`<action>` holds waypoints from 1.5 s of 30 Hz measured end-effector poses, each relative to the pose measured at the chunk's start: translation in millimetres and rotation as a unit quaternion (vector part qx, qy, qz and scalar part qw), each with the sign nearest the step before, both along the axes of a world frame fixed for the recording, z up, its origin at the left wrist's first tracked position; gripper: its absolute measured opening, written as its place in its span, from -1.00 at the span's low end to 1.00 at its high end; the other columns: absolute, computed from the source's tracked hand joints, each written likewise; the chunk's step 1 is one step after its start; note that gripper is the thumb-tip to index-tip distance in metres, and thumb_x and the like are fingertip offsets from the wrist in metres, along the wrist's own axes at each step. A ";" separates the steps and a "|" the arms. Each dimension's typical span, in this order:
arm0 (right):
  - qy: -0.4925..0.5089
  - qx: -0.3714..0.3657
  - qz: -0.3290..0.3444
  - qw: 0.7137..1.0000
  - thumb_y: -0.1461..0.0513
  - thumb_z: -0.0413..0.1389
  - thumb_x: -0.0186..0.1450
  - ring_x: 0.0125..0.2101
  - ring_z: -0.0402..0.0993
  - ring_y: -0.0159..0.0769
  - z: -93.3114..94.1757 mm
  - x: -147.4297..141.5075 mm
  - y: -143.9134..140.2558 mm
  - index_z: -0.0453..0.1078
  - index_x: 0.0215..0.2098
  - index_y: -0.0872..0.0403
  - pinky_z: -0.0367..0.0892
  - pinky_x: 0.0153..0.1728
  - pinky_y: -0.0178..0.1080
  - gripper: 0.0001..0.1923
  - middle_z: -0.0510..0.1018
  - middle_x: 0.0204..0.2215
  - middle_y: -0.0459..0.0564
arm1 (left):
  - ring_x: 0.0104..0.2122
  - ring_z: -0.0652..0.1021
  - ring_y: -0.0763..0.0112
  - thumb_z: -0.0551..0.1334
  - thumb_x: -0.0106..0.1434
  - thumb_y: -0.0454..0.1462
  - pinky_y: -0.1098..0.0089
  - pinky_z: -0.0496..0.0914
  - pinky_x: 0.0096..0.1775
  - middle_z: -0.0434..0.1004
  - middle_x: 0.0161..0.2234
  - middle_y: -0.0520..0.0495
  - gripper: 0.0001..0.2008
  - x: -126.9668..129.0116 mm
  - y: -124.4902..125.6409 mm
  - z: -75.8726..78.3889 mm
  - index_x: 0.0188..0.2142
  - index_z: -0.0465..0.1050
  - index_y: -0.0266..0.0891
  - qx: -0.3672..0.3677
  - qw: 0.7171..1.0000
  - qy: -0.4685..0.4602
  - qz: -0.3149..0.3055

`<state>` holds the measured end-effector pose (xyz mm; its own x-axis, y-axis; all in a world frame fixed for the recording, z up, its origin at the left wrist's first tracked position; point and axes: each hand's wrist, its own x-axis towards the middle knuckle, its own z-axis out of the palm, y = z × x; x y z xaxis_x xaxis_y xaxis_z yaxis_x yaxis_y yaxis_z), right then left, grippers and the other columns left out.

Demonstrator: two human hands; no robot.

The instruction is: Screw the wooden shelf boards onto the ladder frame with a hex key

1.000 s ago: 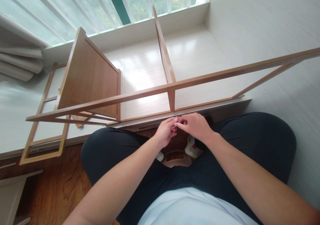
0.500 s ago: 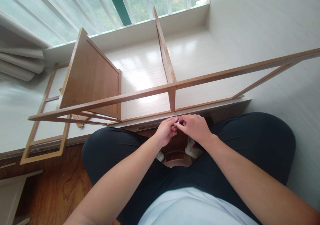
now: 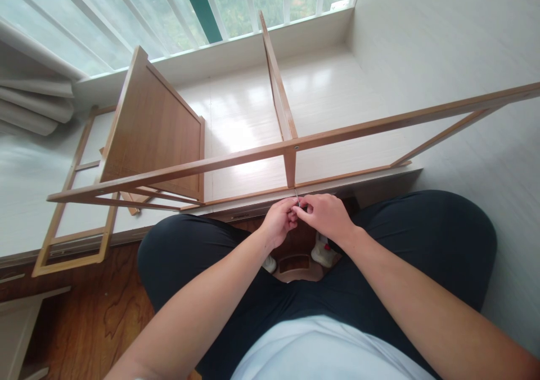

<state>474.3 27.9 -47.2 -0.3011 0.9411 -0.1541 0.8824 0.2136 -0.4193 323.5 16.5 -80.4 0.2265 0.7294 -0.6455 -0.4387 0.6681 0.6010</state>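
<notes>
Both hands meet at the lower rail of a wooden frame, just in front of its middle upright. A thin metal hex key points from my fingers to the rail by the foot of this upright. My left hand is closed, its thumb and fingertips pinched at the key. From the other side, my right hand pinches the key's near end between thumb and index finger. The fingers hide most of the key. A screw head shows in the frame's upper bar.
The frame stands on a white window ledge. A wooden panel leans at the left, beside a ladder-like wooden frame that overhangs the ledge. A grey curtain hangs far left. My knees flank the ledge's edge, above a wooden floor.
The hex key has turned slightly between my fingers and now looks straighter. My hands have hardly moved, and the frame stays where it was.
</notes>
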 end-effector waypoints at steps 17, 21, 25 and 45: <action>0.090 -0.076 -0.008 0.993 0.19 0.04 0.31 -0.53 0.33 -0.36 -0.9 4.6 6.2 0.47 -0.48 0.06 -0.01 -0.47 -0.27 -0.74 0.56 -0.52 -0.05 | -0.60 0.20 0.65 0.45 0.05 -0.14 0.55 0.03 -0.55 0.18 -0.53 0.14 -0.69 -0.8 -2.0 -2.4 -0.35 0.47 -0.28 -0.005 1.000 0.027 0.001; 0.149 -0.122 0.002 0.981 0.22 0.01 0.32 -0.52 0.34 -0.37 -3.7 7.5 10.0 0.43 -0.50 0.07 0.02 -0.47 -0.29 -0.73 0.55 -0.53 -0.06 | -0.60 0.20 0.65 0.46 0.04 -0.13 0.54 0.02 -0.56 0.20 -0.53 0.14 -0.68 -0.9 -2.2 -3.6 -0.31 0.50 -0.28 -0.008 0.999 0.031 0.002; 0.188 -0.164 0.010 0.968 0.23 0.00 0.36 -0.53 0.36 -0.39 -7.4 10.9 12.6 0.41 -0.51 0.07 0.09 -0.45 -0.32 -0.70 0.52 -0.58 -0.09 | -0.60 0.20 0.65 0.47 0.03 -0.13 0.54 0.01 -0.56 0.21 -0.53 0.14 -0.66 -0.9 -2.5 -3.8 -0.28 0.53 -0.28 -0.007 0.999 0.035 0.002; 0.344 -0.386 -0.091 0.851 0.33 -0.03 0.39 -0.73 0.24 -0.52 -32.1 13.1 19.2 0.35 -0.46 0.12 0.08 -0.68 -0.44 -0.73 0.46 -0.67 -0.13 | -0.60 0.21 0.66 0.49 0.00 -0.12 0.55 0.03 -0.55 0.23 -0.53 0.12 -0.63 -0.6 -3.3 0.5 -0.28 0.54 -0.30 0.010 0.999 0.053 -0.006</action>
